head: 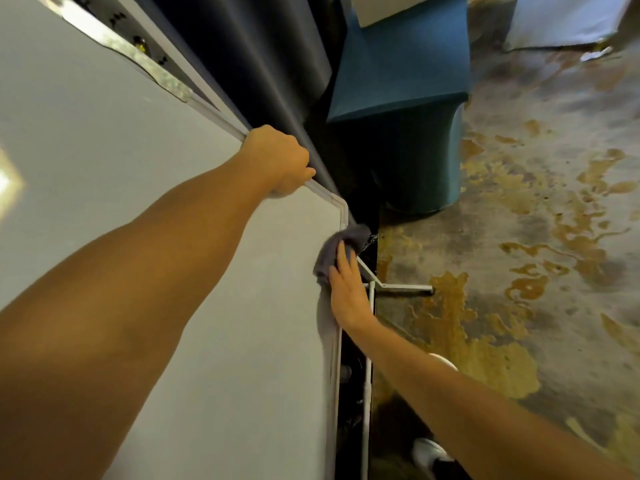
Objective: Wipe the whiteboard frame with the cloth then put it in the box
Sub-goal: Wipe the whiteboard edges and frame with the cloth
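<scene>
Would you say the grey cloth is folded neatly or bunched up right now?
Bunched up: the cloth shows as a crumpled wad under the right hand, pressed flat against the whiteboard frame near its corner.

Our left hand [278, 161] hides its fingers behind the whiteboard frame [337, 358]; our right hand [346, 289] covers part of the cloth [341, 245]; the whiteboard runs off at nine o'clock.

Right hand [348, 292] presses cloth [337, 252] on whiteboard frame [335, 358]; left hand [278, 159] grips it
</scene>
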